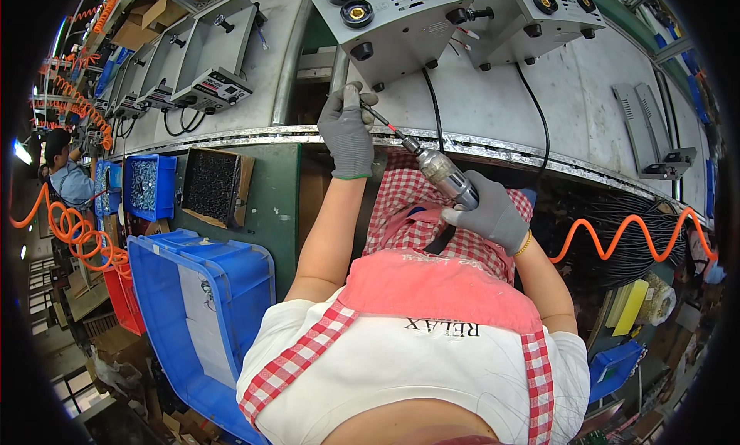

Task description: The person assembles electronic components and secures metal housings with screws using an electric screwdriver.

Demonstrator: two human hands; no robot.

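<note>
My gloved right hand (497, 214) wraps around a metal air screwdriver (442, 171) in front of my apron. The tool slants up to the left, and its long thin bit (381, 119) ends at the fingers of my gloved left hand (344, 133). Those fingers are closed at the bit's tip, just over the bench's near edge; whatever they pinch there is too small to name. Beyond my hands stands a grey metal machine housing (408, 52) with black-and-brass round sockets and black feet. A second similar housing (512, 28) stands to its right.
Several open grey chassis (216, 52) line the bench at left. Below them are a blue bin (160, 206) of silver fasteners, a box (240, 190) of small black parts and a large blue crate (254, 271). An orange coiled hose (605, 248) and black cables (624, 233) lie right. A co-worker (69, 171) is far left.
</note>
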